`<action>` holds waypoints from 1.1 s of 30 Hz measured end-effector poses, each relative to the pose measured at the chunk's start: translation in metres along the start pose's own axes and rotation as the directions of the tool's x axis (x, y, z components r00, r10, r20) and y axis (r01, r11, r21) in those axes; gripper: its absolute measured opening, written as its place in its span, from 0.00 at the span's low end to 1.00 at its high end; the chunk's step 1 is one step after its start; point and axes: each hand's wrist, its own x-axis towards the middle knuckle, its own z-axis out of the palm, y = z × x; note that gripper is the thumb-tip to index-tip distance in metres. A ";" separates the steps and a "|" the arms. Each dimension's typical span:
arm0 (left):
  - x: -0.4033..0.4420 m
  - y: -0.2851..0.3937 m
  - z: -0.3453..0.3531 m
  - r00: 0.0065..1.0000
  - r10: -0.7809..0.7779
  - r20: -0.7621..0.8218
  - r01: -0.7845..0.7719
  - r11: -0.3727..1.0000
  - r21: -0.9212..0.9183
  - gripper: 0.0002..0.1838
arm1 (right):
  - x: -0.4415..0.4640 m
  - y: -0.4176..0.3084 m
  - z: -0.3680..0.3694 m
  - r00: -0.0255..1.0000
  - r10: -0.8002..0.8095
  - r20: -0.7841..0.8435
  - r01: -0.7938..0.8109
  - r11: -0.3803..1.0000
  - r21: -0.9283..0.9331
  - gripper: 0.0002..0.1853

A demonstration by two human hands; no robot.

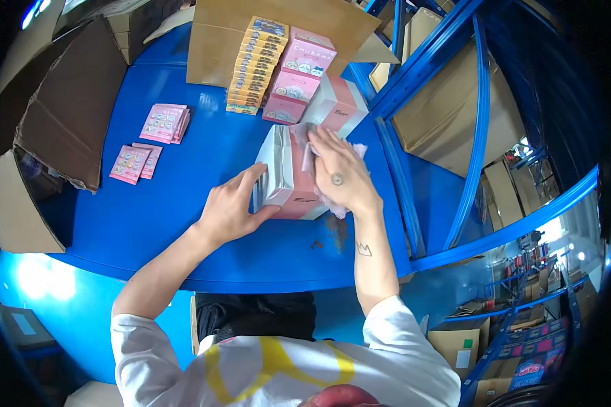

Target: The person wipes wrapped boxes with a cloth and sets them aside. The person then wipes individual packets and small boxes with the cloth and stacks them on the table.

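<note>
A white and pink box (pixel 299 178) lies on the blue table in front of me, its left side covered with shiny, creased wrapping. My left hand (pixel 229 209) grips that left side, thumb along the near edge and fingers toward the far edge. Over the pink face, my right hand (pixel 341 173) presses down on a thin, crumpled, pale lilac cloth or wipe (pixel 307 157). Parts of the wipe stick out around the fingers and under the palm. Brown dirt specks (pixel 337 229) lie on the table just below the box.
Behind the box stand a stack of yellow packs (pixel 258 64), several pink boxes (pixel 305 54) and another white-pink box (pixel 339 105). Pink sachets (pixel 161 123) lie at left. An open carton (pixel 68 102) borders the left side; blue shelf posts (pixel 478 136) rise at right.
</note>
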 end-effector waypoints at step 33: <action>0.005 -0.033 0.022 0.951 -0.113 0.287 0.211 0.916 -0.340 0.69 | -0.036 0.036 0.058 0.718 0.531 0.450 -0.407 -0.204 0.890 0.23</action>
